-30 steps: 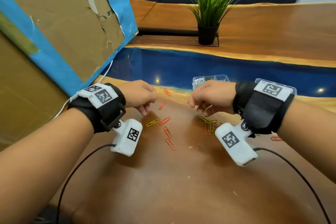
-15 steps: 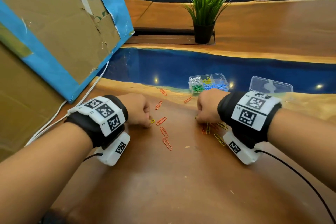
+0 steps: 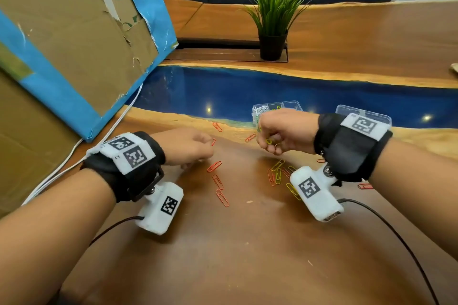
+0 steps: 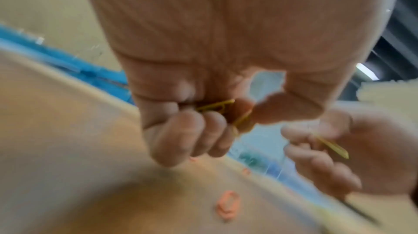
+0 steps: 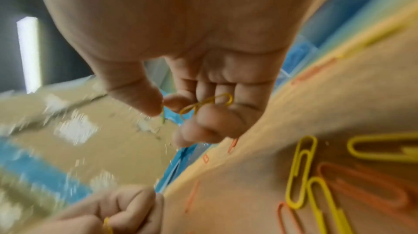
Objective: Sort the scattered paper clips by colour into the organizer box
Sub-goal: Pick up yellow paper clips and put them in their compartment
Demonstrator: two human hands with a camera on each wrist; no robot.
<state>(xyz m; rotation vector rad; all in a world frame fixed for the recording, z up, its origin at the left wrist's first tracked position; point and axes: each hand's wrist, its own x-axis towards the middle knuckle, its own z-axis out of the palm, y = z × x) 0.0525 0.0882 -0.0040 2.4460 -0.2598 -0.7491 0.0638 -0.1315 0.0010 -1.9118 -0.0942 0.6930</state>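
Observation:
My left hand (image 3: 204, 150) hovers just above the wooden table, fingers curled round yellow paper clips (image 4: 217, 108). My right hand (image 3: 269, 142) is raised in front of the clear organizer box (image 3: 292, 104) and pinches yellow clips (image 5: 210, 102) between thumb and fingers. The box is partly hidden behind that hand; white and yellow clips show inside it. Orange clips (image 3: 218, 182) lie between my hands. A mixed heap of yellow and orange clips (image 3: 277, 171) lies under my right wrist.
The box's clear lid (image 3: 371, 112) lies behind my right wrist. A potted plant (image 3: 272, 39) stands farther back. A blue-taped cardboard panel (image 3: 74, 44) leans at the left, with a white cable (image 3: 119, 121) beside it. Stray orange clips (image 3: 217, 127) lie near the blue resin strip.
Both hands dipped to the table half a second ago and have lifted again. The yellow clip that lay by my left hand is gone from the table.

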